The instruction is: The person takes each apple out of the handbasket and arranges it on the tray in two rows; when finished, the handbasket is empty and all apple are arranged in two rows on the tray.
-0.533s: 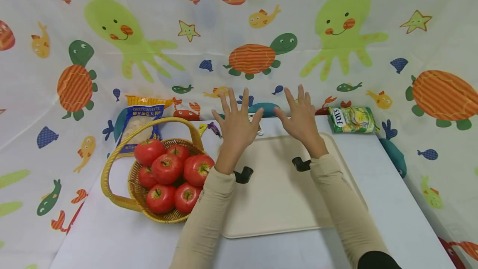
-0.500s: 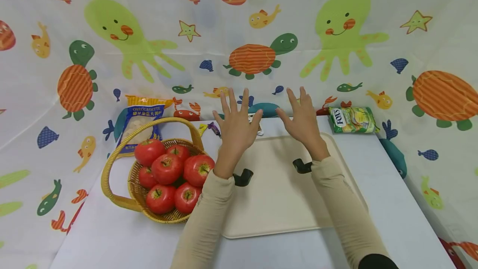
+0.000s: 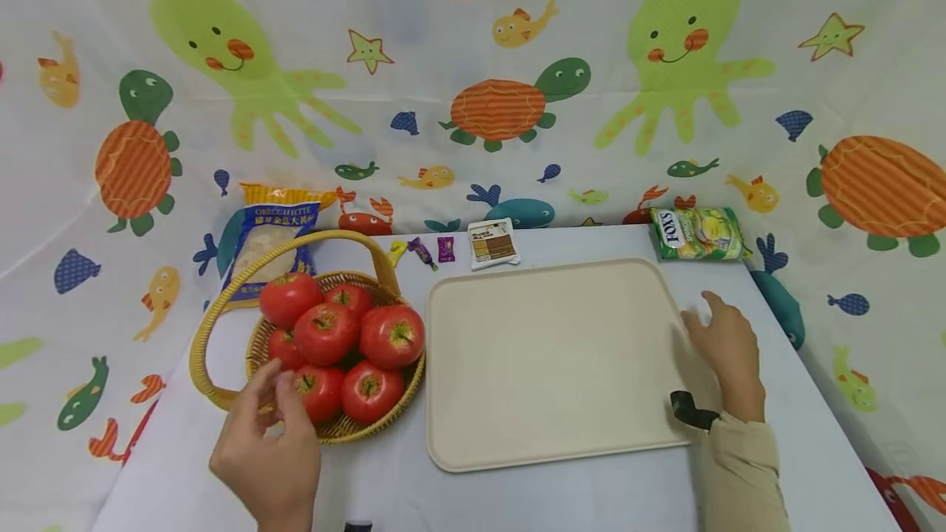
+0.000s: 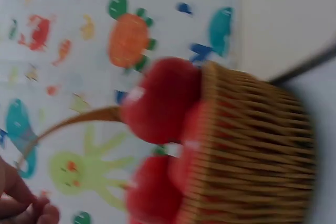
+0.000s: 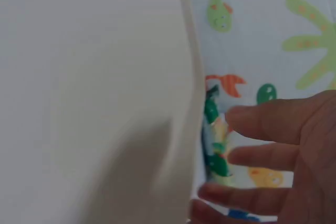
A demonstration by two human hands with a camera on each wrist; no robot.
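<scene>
My left hand (image 3: 269, 442) hovers over the front left of a wicker basket (image 3: 362, 431), its fingers loosely bent and nothing visible in them. Part of the basket's arched handle (image 3: 203, 335) passes beneath that hand. Shiny red apples (image 3: 325, 333) fill the basket; they also show in the left wrist view beside the woven wall (image 4: 252, 150). At the right edge of a beige tray (image 3: 547, 360) is my right hand (image 3: 727, 347), fingers relaxed and spread. In the right wrist view its fingers (image 5: 262, 124) stand near the tray's rim (image 5: 195, 66), apparently holding nothing.
Behind the basket leans a blue pasta bag (image 3: 269, 245). Small wrapped sweets (image 3: 421, 251) and a white-and-brown packet (image 3: 493, 243) lie behind the tray. A green Fox's packet (image 3: 698, 234) is at the back right. A sea-animal cloth hangs behind the white table (image 3: 399, 499).
Both hands have come down from their raised, spread position above the tray. The left moved left to the basket, the right moved right to the tray's edge. The view has shifted slightly.
</scene>
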